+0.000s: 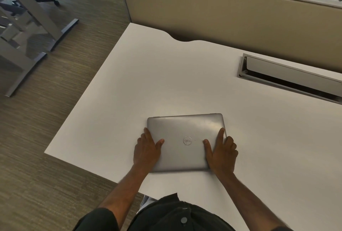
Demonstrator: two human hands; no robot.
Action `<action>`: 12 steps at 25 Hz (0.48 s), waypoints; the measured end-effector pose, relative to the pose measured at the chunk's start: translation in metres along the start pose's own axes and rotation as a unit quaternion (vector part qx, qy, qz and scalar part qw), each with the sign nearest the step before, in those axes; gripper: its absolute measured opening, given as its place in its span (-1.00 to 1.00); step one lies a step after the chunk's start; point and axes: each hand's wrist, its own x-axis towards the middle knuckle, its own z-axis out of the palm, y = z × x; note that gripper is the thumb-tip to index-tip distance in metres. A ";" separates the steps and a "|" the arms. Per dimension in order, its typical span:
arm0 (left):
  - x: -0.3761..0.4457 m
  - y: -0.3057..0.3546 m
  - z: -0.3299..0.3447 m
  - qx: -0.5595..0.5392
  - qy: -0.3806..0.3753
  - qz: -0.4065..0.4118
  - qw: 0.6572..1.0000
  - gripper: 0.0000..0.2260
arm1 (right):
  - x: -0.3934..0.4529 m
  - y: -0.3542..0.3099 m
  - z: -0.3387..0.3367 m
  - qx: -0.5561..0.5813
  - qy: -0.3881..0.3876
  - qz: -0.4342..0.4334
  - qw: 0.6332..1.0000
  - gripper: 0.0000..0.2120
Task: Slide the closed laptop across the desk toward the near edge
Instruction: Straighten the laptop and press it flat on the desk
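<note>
A closed silver laptop (185,129) with a round logo on its lid lies flat on the white desk (129,86), close to the near edge. My left hand (147,149) grips its left side, thumb lying on the lid and fingers over the left edge. My right hand (221,152) grips the right side the same way, thumb and index finger on the lid, the other fingers curled over the right edge. Both forearms reach in from the bottom of the view.
An open cable tray (288,77) is set into the desk at the far right. A beige partition wall (222,14) runs behind the desk. The desk's left edge drops to carpet (55,119). Another desk's metal legs (31,33) stand at the far left.
</note>
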 end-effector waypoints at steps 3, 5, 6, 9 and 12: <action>-0.006 0.003 0.001 0.078 0.063 0.028 0.995 -0.24 | 0.003 0.001 -0.002 0.017 -0.007 -0.031 0.999 -0.23; -0.010 0.007 0.003 0.097 0.083 0.067 0.990 -0.27 | 0.004 0.000 -0.005 0.009 -0.011 -0.076 0.997 -0.26; -0.011 0.009 0.004 0.106 0.092 0.085 0.986 -0.29 | 0.004 -0.001 -0.007 0.002 -0.011 -0.099 0.995 -0.27; -0.013 0.013 0.006 0.104 0.086 0.091 0.987 -0.27 | 0.004 -0.006 -0.010 0.003 -0.015 -0.125 0.992 -0.27; -0.013 0.011 0.008 0.090 0.065 0.065 0.992 -0.25 | 0.003 -0.004 -0.009 -0.001 -0.025 -0.102 0.994 -0.27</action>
